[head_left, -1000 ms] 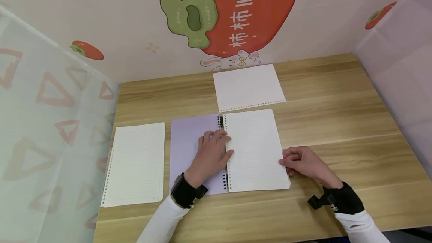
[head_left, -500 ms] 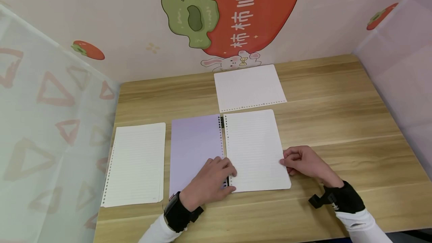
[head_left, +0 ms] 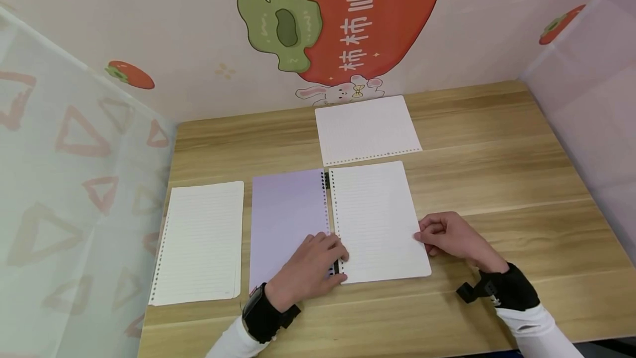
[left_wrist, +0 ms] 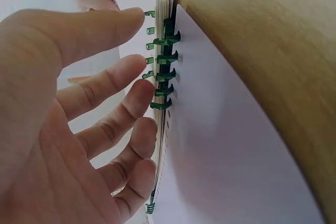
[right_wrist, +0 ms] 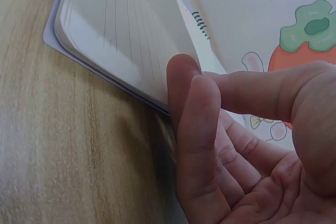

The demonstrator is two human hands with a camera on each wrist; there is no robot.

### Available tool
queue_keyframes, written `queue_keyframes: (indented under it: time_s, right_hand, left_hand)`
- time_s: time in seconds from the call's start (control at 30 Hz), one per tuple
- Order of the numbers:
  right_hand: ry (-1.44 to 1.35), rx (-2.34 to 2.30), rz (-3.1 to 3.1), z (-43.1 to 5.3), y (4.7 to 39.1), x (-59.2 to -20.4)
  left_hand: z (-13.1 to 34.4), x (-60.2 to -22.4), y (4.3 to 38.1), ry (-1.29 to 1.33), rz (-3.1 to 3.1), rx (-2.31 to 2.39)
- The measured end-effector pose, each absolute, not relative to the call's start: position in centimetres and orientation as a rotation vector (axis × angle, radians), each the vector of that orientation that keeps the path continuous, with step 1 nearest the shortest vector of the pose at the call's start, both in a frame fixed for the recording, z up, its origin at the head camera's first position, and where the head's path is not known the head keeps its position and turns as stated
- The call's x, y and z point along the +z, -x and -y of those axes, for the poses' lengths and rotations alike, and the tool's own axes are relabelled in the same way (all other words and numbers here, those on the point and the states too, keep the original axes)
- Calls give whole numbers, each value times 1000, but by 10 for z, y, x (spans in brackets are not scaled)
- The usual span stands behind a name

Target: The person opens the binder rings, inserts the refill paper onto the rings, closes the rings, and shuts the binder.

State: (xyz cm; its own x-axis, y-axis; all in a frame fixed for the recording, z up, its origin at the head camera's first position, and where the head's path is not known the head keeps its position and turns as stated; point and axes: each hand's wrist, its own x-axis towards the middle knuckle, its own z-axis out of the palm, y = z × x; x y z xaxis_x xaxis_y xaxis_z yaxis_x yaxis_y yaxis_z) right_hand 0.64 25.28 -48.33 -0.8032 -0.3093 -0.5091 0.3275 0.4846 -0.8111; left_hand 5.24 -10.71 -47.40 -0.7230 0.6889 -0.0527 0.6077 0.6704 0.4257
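A loose-leaf notebook lies open on the table, its purple cover to the left and lined sheets to the right. My left hand rests across the lower part of the spine. In the left wrist view its thumb and fingertips touch the ends of the green binder rings and the edge of the sheets, fingers loosely bent and spread. At the right edge of the notebook, my right hand pinches the top lined sheet between thumb and index finger. That edge is slightly raised above the stack under it.
A stack of lined, punched paper lies to the left of the notebook. Another punched sheet lies sideways behind it, near the printed wall. Wooden tabletop extends to the right.
My left hand has slid down the spine from its middle to its lower end. My right hand has shifted slightly right, and the pinched edge of the sheet has come with it.
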Motion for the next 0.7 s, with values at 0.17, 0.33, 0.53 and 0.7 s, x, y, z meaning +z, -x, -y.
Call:
queue_keyframes:
  time_s: [0.17, 0.33, 0.53, 0.7]
  right_hand:
    - [-19, -1332, -2115, -254, -4, -481]
    - [32, -1325, -2096, -258, 2, -482]
    - [95, -1308, -2171, -270, 26, -479]
    - [250, -1192, -2491, -269, 55, -474]
  left_hand:
    - [107, -475, -52, -1046, -2668, 563]
    - [106, -476, -52, -1038, -2684, 574]
    - [104, -478, -53, -1000, -2688, 593]
    - [102, -478, -55, -1003, -2678, 584]
